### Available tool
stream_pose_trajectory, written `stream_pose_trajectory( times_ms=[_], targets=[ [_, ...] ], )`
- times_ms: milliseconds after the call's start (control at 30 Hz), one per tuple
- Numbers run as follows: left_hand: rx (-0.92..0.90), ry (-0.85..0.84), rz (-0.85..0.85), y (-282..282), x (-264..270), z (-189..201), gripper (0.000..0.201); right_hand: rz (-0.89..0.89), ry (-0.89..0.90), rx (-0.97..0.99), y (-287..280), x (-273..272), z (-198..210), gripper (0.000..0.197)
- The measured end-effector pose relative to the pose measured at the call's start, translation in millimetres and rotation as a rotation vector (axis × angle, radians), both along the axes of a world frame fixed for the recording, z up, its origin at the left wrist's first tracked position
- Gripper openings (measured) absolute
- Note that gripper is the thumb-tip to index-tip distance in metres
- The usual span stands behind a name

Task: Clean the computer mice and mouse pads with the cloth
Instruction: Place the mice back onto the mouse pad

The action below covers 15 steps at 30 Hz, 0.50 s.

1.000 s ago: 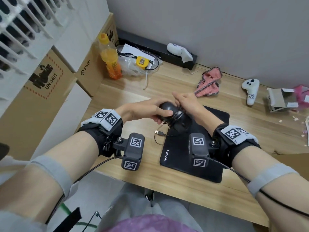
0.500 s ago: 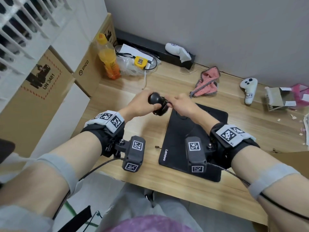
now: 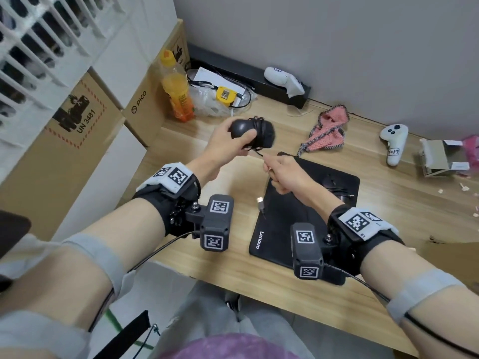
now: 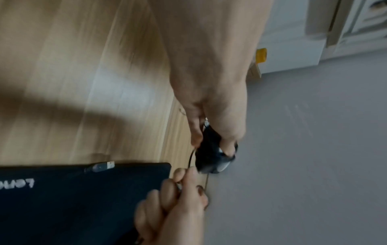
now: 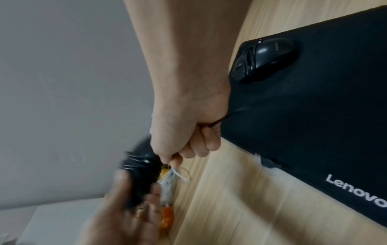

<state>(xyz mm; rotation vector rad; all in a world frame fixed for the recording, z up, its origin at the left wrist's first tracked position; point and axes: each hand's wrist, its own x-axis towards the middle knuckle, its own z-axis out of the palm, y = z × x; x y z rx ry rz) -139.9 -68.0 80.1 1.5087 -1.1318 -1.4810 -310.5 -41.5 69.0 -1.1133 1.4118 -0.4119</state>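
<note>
Glossy plastic mouse [image 3: 250, 133], matt mouse pad [image 3: 285, 224], smooth wood-grain table [image 3: 233, 260].

the near-left stretch of the desk [image 3: 228, 161] lies bare, and so does the near strip in front of the mouse pad [image 3: 290, 229]. on the pad, a second mouse [image 5: 266, 58] with its cord wrapped round it takes the far right corner, and a loose usb plug [image 3: 260, 202] hangs over the left edge. far left is crowded by an orange bottle [image 3: 177, 86] and a plastic bag with cables [image 3: 220, 99]. the pink cloth [image 3: 326, 130] lies just beyond the pad, with a white controller [image 3: 394, 141] and a small open box [image 3: 440, 159] at far right.
</note>
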Motion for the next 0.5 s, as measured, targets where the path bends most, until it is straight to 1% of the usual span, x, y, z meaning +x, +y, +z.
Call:
stream_pose_trajectory(
  times_ms=[33, 67, 100, 167, 233, 300, 333, 400, 433, 500],
  targets=[
    [-0.008, -0.14, 0.015, 1, 3, -8, 0.036, 0.034, 0.003, 0.01, -1, 0, 2, 0.04],
    [-0.001, -0.237, -0.016, 3, 6, -13, 0.036, 0.055, 0.013, 0.015, -2, 0, 5, 0.043],
    [0.012, -0.294, -0.091, 5, 9, -16, 0.036, 0.057, 0.047, 0.003, -4, -1, 7, 0.048],
    [0.041, -0.31, -0.299, 9, 12, -15, 0.034, 0.058, 0.157, -0.06, -8, -2, 8, 0.056],
    [0.118, -0.239, -0.533, 12, 12, -4, 0.031, 0.054, 0.225, -0.123, -9, -5, 6, 0.058],
    [0.242, -0.083, -0.721, 12, 11, 6, 0.03, 0.035, 0.223, -0.152, -7, -7, 4, 0.057],
    [0.29, -0.001, -0.769, 12, 13, 11, 0.03, 0.006, 0.197, -0.148, -8, -6, 1, 0.055],
    [0.336, 0.147, -0.814, 11, 16, 15, 0.033, -0.082, 0.115, -0.132, -9, -6, -3, 0.051],
    [0.336, 0.211, -0.83, 11, 17, 17, 0.035, -0.122, 0.057, -0.105, -10, -8, -5, 0.046],
    [0.294, 0.331, -0.823, 12, 15, 21, 0.036, -0.196, -0.104, -0.001, -7, -12, -10, 0.03]
  ],
)
